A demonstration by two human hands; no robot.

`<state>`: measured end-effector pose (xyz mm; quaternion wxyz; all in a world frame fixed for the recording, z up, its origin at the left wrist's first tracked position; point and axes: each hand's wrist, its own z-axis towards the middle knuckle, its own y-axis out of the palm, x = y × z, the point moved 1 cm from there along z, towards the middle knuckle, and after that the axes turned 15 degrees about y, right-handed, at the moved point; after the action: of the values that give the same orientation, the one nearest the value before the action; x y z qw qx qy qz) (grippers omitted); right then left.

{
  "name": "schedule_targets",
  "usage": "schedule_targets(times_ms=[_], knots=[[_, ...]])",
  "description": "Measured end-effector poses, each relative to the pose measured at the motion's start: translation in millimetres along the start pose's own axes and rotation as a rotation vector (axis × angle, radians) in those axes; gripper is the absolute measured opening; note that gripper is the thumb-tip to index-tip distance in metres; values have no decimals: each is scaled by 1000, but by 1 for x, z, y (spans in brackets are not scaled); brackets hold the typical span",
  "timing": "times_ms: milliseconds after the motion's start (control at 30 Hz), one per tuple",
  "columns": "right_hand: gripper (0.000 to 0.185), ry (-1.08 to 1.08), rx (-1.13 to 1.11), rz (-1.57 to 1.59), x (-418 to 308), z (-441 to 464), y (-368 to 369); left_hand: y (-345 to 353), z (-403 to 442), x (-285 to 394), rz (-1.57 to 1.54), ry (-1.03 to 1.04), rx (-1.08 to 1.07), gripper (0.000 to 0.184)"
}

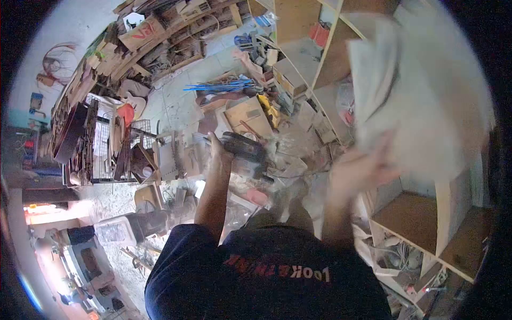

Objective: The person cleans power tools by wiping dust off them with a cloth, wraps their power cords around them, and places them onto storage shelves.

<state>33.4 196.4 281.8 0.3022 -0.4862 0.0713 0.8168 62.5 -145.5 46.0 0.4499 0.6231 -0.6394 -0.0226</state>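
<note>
A large pale sheet of cloth or similar material, blurred by motion, hangs at the upper right. My right hand is closed on its lower left part, and the hand is smeared too. Near the middle, my left hand is raised beside a dark, rounded object. Its fingers are partly hidden, so whether it grips the dark object is unclear.
Wooden shelving with compartments stands along the right. A wire rack holding boards is at the left. Ahead lie a cardboard box, blue strips and stacked wood. A dark bin is at lower left.
</note>
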Motion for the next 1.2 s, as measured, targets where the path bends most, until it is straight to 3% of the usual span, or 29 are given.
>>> schedule_targets(times_ms=[33,100,133,167,233,300,400,467,567,633,667,700,733,833,867,900,967,1033,1067,1100,1200], knots=[[63,0,-194,-86,31,-44,15,7,-2,0,-4,11,2,82],[58,118,-1034,-338,115,-147,45,30,-20,1,60,124,162,86],[56,166,-1380,-462,155,-193,46,48,-34,6,72,16,216,85],[54,217,-1513,-504,179,-221,36,35,-33,2,77,17,222,85],[49,353,-1445,-427,192,-226,19,27,-17,5,-10,86,-108,84],[46,486,-1302,-318,208,-209,12,6,-6,0,-96,-37,-8,83],[41,551,-1026,-118,220,-144,10,-17,29,-16,-37,13,-10,79],[36,327,-724,164,164,-60,-3,-33,47,-27,-18,30,-26,78],[43,389,-56,289,49,30,-51,-23,43,-32,93,58,-6,85],[54,338,216,413,-12,46,-47,-21,38,-32,183,90,54,93],[51,115,412,-158,-23,43,-45,-26,39,-33,230,45,20,80],[45,7,410,-172,-10,23,-34,-28,38,-33,255,25,5,74],[39,-18,188,-118,21,-10,-10,-30,36,-32,279,5,-11,69],[21,110,-1004,-274,132,-139,80,-30,21,-32,212,-244,-300,64],[17,109,-1290,-380,167,-178,84,-27,9,-35,262,-240,-324,71],[17,111,-1282,-376,171,-189,56,-18,0,-34,321,-231,-358,79],[24,739,-968,-151,194,-189,5,-8,-5,-37,332,-185,-321,72],[31,850,-1006,-212,267,-193,-55,-35,-13,-44,393,-173,-477,62],[34,603,-1195,-370,329,-184,-72,-35,-23,-50,396,-110,-522,52],[35,472,-1214,-306,347,-159,-93,-33,-31,-54,387,-114,-535,52],[50,194,-1029,-628,272,-70,-166,-34,-52,-59,482,-55,-420,31]])
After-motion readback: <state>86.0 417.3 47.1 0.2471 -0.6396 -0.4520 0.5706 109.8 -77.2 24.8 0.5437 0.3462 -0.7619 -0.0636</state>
